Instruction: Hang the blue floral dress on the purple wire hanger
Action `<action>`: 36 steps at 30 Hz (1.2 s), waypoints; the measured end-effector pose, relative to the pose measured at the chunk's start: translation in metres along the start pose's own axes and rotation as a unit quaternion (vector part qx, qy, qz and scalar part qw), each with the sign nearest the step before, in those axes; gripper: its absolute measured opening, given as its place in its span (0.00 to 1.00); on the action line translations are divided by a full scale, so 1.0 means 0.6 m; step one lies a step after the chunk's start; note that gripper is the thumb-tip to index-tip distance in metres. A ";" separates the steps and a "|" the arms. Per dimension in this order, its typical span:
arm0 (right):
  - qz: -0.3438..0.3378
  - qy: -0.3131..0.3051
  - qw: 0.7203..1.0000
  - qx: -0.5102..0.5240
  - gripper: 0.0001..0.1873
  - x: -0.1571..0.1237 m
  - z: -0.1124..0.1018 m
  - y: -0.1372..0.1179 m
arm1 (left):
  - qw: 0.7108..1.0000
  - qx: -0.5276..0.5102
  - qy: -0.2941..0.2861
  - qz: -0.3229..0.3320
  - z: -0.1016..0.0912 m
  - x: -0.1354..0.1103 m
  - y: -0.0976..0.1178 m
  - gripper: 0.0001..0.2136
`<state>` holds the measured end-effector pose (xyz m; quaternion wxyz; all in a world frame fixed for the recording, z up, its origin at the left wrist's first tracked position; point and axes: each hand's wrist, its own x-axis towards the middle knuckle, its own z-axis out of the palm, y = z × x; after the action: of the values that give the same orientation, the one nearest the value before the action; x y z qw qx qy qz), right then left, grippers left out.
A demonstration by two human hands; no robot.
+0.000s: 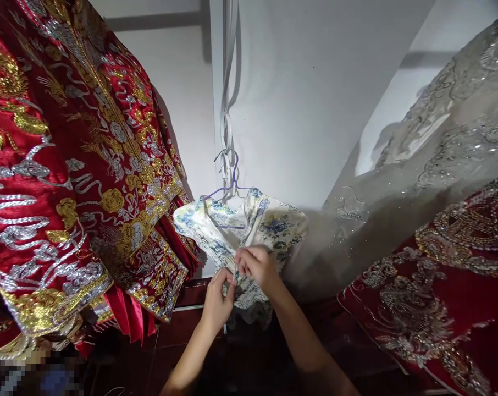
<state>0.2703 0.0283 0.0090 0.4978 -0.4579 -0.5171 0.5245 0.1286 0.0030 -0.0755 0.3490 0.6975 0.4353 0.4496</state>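
Observation:
A white blouse (222, 234) with blue and yellow floral print hangs on a purple wire hanger (234, 175) in front of me. Both hands are at its front opening, below the V-shaped neckline. My left hand (219, 291) pinches the front edge of the blouse between thumb and fingers. Slightly higher and to the right, my right hand (255, 265) has its fingers closed on the same edge. Any button or fastener there is too small to make out. The blouse's lower hem hangs in shadow behind my wrists.
At left hangs a red jacket (121, 165) with gold and silver embroidery. A sheer, beaded pale gown (459, 132) spreads at right, above a dark red embroidered garment (447, 297). White straps (229, 66) run down the wall (306, 82) to the hanger's hook.

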 end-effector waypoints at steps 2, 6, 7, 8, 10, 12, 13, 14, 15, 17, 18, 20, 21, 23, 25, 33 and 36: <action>-0.040 0.026 0.999 -0.010 0.18 0.031 -0.002 -0.061 | 1.000 0.016 -0.015 0.002 -0.002 0.005 -0.006 0.07; -0.084 0.081 0.993 0.032 0.15 0.071 0.007 -0.168 | 0.997 0.042 -0.071 0.005 -0.021 0.031 -0.008 0.05; -0.095 0.093 0.990 0.039 0.14 0.073 0.012 -0.181 | 0.995 0.044 -0.086 0.005 -0.030 0.041 -0.003 0.05; -0.108 0.097 0.989 0.041 0.15 0.072 0.017 -0.186 | 0.994 0.046 -0.098 0.008 -0.042 0.052 0.007 0.05; -0.135 0.088 0.986 0.031 0.15 0.063 0.027 -0.181 | 0.993 0.043 -0.101 0.030 -0.071 0.077 0.040 0.03; -0.155 0.078 0.985 0.020 0.16 0.051 0.034 -0.165 | 0.995 0.025 -0.054 0.083 -0.101 0.107 0.090 0.06; -0.160 0.075 0.984 0.014 0.16 0.046 0.036 -0.158 | 0.993 0.008 -0.020 0.119 -0.115 0.122 0.118 0.11; -0.165 0.070 0.984 0.005 0.16 0.042 0.037 -0.152 | 0.987 -0.004 0.021 0.156 -0.126 0.139 0.145 0.16; -0.173 0.066 0.983 -0.004 0.16 0.039 0.037 -0.149 | 0.982 0.002 0.049 0.182 -0.135 0.154 0.169 0.18; -0.195 0.067 0.978 -0.026 0.17 0.040 0.033 -0.146 | 0.969 0.053 0.063 0.233 -0.143 0.183 0.205 0.15; -0.208 0.076 0.975 -0.035 0.16 0.044 0.030 -0.143 | 0.963 0.083 0.059 0.250 -0.142 0.195 0.216 0.12; -0.229 0.106 0.966 -0.048 0.16 0.059 0.024 -0.130 | 0.953 0.139 0.042 0.266 -0.135 0.215 0.225 0.07; -0.233 0.124 0.963 -0.058 0.16 0.069 0.021 -0.119 | 0.950 0.161 0.034 0.266 -0.131 0.222 0.226 0.07; -0.228 0.149 0.958 -0.091 0.16 0.086 0.014 -0.087 | 0.947 0.183 0.039 0.261 -0.133 0.233 0.227 0.08; -0.210 0.145 0.959 -0.121 0.16 0.096 0.005 -0.050 | 0.947 0.171 0.088 0.256 -0.153 0.241 0.226 0.07; -0.141 0.011 0.986 -0.089 0.17 0.019 -0.036 0.029 | 0.889 -0.206 0.406 0.042 -0.238 0.193 0.074 0.10; -0.102 -0.035 0.991 -0.075 0.17 -0.013 -0.036 0.045 | 0.854 -0.278 0.437 -0.053 -0.178 0.133 -0.021 0.13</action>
<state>0.2911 0.0229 -0.0191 0.4945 -0.4201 -0.6165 0.4459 0.0425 0.0917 -0.0231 0.3256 0.2787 0.4361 0.7913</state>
